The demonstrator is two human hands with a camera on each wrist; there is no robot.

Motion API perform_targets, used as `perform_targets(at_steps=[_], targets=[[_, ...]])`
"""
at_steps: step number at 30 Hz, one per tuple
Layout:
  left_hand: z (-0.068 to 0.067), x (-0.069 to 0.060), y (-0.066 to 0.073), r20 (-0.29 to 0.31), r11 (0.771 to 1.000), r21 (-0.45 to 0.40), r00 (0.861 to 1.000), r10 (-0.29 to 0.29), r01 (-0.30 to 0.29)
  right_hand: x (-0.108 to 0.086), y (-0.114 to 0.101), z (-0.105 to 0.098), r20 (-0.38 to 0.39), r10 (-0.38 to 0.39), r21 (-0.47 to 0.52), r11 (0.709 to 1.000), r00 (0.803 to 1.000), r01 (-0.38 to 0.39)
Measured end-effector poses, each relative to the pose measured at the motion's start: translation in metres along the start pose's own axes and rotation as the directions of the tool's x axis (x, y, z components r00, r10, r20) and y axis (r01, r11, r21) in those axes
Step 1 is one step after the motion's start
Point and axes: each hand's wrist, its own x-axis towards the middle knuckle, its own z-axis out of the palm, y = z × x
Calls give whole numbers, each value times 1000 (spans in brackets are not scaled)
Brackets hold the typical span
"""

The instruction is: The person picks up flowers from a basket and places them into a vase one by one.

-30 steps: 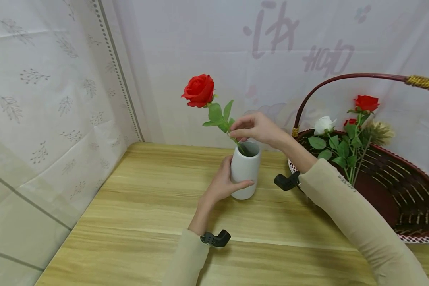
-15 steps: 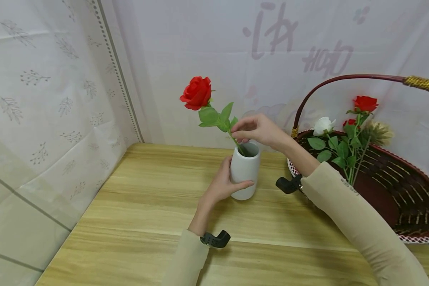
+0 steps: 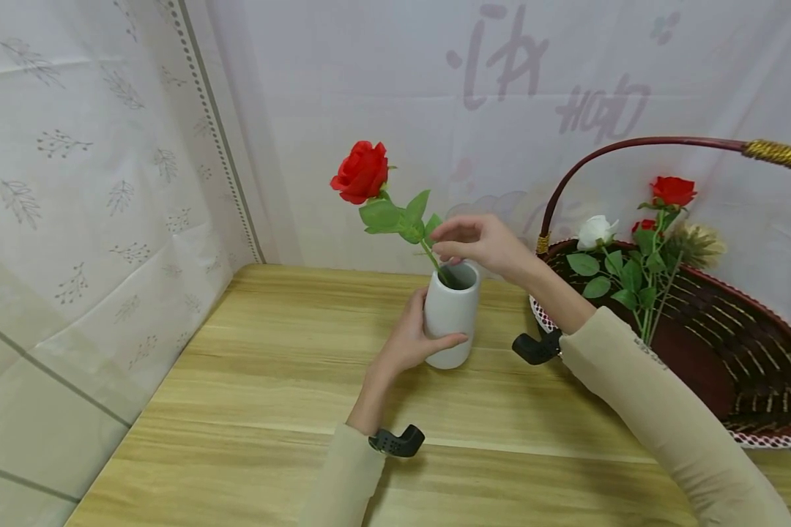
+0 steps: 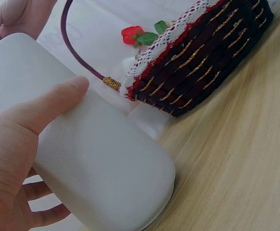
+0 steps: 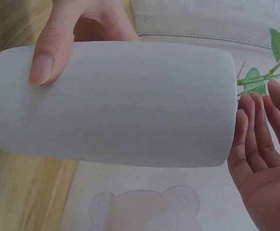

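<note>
A white vase (image 3: 450, 315) stands upright on the wooden table, with my left hand (image 3: 411, 340) gripping its side, thumb across the front. A red rose (image 3: 361, 173) leans to the left out of the vase's mouth, its stem end hidden inside. Just right of the stem (image 3: 430, 256), above the rim, is my right hand (image 3: 484, 245), its fingers loosely bent and apart from the stem. In the right wrist view the vase (image 5: 130, 103) has the green stem (image 5: 255, 80) coming from its mouth, close to the fingertips of my right hand (image 5: 265, 168).
On the right stands a dark woven basket (image 3: 764, 344) with a tall arched handle (image 3: 659, 139). It holds a white rose (image 3: 596, 231), red roses (image 3: 674, 190) and a pale yellowish flower (image 3: 699, 245). A printed cloth (image 3: 369, 66) hangs behind the wooden table (image 3: 257, 351).
My right hand has let go of the stem and moved slightly right and down. The rose has tilted a little further left. My left hand and the vase have not moved.
</note>
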Motion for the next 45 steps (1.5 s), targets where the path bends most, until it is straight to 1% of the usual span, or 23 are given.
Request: perform_targets(at_steps=[5, 18, 25, 28, 35, 40, 45], targets=[[0, 0, -1, 3, 1000, 5, 1000, 1, -1, -1, 1, 1, -20, -5, 15, 1000, 1000, 5], [1, 0, 0, 2, 1000, 0, 1000, 4, -4, -7, 0, 1, -6, -22, 34, 999, 1000, 22], [1, 0, -1, -1, 1000, -1, 1000, 6, -6, -17, -1, -1, -26, -6, 46, 999, 1000, 7], [1, 0, -1, -3, 1000, -8, 1000, 5, -5, -20, -1, -2, -28, 2, 36, 999, 1000, -1], [2, 0, -1, 1, 1000, 4, 1000, 3, -3, -30, 1, -5, -23, -10, 9, 1000, 1000, 10], [2, 0, -1, 0, 1000, 2, 1000, 11, -11, -40, 3, -8, -41, -6, 15, 1000, 999, 7], [2, 1, -2, -5, 1000, -13, 1000, 11, -11, -45, 3, -11, -61, -20, 12, 1000, 998, 20]])
